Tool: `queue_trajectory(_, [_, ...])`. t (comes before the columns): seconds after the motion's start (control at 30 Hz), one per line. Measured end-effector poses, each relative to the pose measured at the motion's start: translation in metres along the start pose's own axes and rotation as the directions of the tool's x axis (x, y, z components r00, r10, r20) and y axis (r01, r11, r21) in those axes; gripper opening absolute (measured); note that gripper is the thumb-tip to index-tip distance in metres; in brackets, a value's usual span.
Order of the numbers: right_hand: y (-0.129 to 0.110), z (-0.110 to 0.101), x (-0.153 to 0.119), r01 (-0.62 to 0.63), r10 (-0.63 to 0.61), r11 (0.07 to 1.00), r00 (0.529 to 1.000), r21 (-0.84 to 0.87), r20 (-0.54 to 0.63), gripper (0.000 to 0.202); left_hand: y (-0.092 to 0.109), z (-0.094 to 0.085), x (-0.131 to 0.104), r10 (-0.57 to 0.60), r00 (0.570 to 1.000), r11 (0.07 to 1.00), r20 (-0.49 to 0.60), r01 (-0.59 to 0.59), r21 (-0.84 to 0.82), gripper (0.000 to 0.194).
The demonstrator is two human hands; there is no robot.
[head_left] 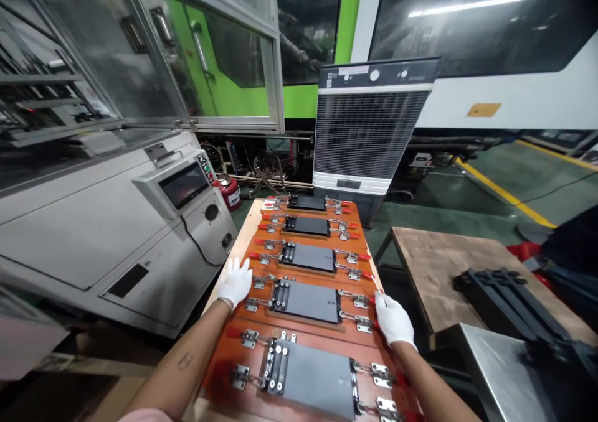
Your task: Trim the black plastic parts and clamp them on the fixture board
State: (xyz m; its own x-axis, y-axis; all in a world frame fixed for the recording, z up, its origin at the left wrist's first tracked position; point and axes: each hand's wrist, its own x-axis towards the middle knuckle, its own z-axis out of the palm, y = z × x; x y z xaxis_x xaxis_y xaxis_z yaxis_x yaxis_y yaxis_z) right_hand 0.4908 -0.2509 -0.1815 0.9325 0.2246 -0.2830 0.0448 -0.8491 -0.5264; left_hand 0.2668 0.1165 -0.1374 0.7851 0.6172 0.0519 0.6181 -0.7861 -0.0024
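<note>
My left hand (236, 283), in a white glove, lies over the left toggle clamps (253, 304) of the fourth panel from the back, fingers spread; it covers their handles. My right hand (393, 322), also white-gloved, has its fingers closed around a red handle of the right toggle clamps (362, 300) in that row; the grip is partly hidden. Between both hands lies the flat grey panel (308, 300), with bolted black hardware along its left end. A nearer grey panel (320, 378) is held by similar clamps (382, 375). All sit on a reddish-brown board (224, 372).
Further back on the board are more clamped panels (308, 257). An air cooler (369, 129) stands behind it. At left is a machine with a control screen (184, 185). To the right, a wooden table (434, 254) carries dark long parts (504, 297) beside a metal surface (490, 360).
</note>
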Motion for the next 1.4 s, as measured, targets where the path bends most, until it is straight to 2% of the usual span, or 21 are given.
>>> queue_trajectory(0.1, [-0.001,-0.001,0.0,0.003,-0.003,1.0,1.0,-0.028,-0.002,0.048,0.008,0.008,0.011,-0.128,0.991,0.992,0.049,0.127,0.008,0.048])
queue_trajectory(0.2, [-0.002,-0.001,0.002,-0.012,0.012,0.998,1.0,-0.057,0.0,0.049,0.01,0.019,0.026,-0.179,0.968,0.983,0.175,0.185,-0.014,0.05])
queue_trajectory(0.27, [-0.002,0.0,0.003,-0.028,0.028,0.997,1.0,-0.075,0.001,0.049,0.009,0.027,0.031,-0.203,0.956,0.977,0.211,0.211,-0.019,0.056])
queue_trajectory(0.43, [-0.002,0.001,0.003,-0.051,0.052,0.995,0.999,-0.089,0.004,0.05,0.012,0.032,0.024,-0.205,0.967,0.977,0.154,0.212,-0.029,0.059])
queue_trajectory(0.63, [-0.013,-0.005,0.003,-0.029,0.029,0.999,1.0,-0.026,-0.002,0.045,0.018,0.019,0.024,-0.242,0.962,0.964,0.125,0.253,-0.076,0.055])
queue_trajectory(0.73, [-0.002,-0.015,-0.014,-0.029,0.03,0.999,0.998,0.02,-0.056,0.042,0.014,0.008,0.005,-0.234,0.969,0.962,0.085,0.243,-0.124,0.057])
queue_trajectory(0.83, [0.028,-0.023,-0.05,-0.058,0.06,0.997,0.997,0.055,-0.045,0.041,0.001,0.005,-0.041,-0.211,0.975,0.964,0.068,0.219,-0.153,0.052])
queue_trajectory(0.9, [0.048,-0.023,-0.077,-0.041,0.037,0.994,0.998,0.103,0.044,0.042,-0.01,0.007,-0.074,-0.144,0.975,0.972,0.17,0.172,-0.161,0.048])
queue_trajectory(0.97, [0.06,-0.02,-0.096,-0.029,0.004,0.986,0.988,0.166,0.151,0.041,-0.018,0.009,-0.096,-0.067,0.96,0.978,0.271,0.117,-0.174,0.047])
queue_trajectory(1.07, [0.056,-0.019,-0.107,-0.045,0.006,0.981,0.979,0.187,0.204,0.035,-0.018,0.011,-0.1,0.027,0.932,0.986,0.362,0.034,-0.161,0.05])
queue_trajectory(1.13, [0.046,-0.024,-0.106,-0.032,0.005,0.987,0.986,0.158,0.169,0.032,-0.012,0.011,-0.091,0.072,0.916,0.992,0.394,-0.024,-0.126,0.051])
queue_trajectory(1.23, [0.038,-0.036,-0.107,0.059,-0.079,0.984,0.99,0.168,0.115,0.032,-0.001,0.006,-0.082,0.116,0.903,0.993,0.413,-0.095,-0.071,0.042])
queue_trajectory(1.33, [0.051,-0.043,-0.116,0.069,-0.093,0.968,0.992,0.242,0.088,0.044,0.006,-0.004,-0.085,0.126,0.912,0.992,0.389,-0.114,-0.054,0.032])
queue_trajectory(1.4, [0.068,-0.043,-0.123,-0.044,0.018,0.97,0.994,0.239,0.108,0.047,0.006,-0.012,-0.088,0.111,0.929,0.993,0.352,-0.088,-0.079,0.032])
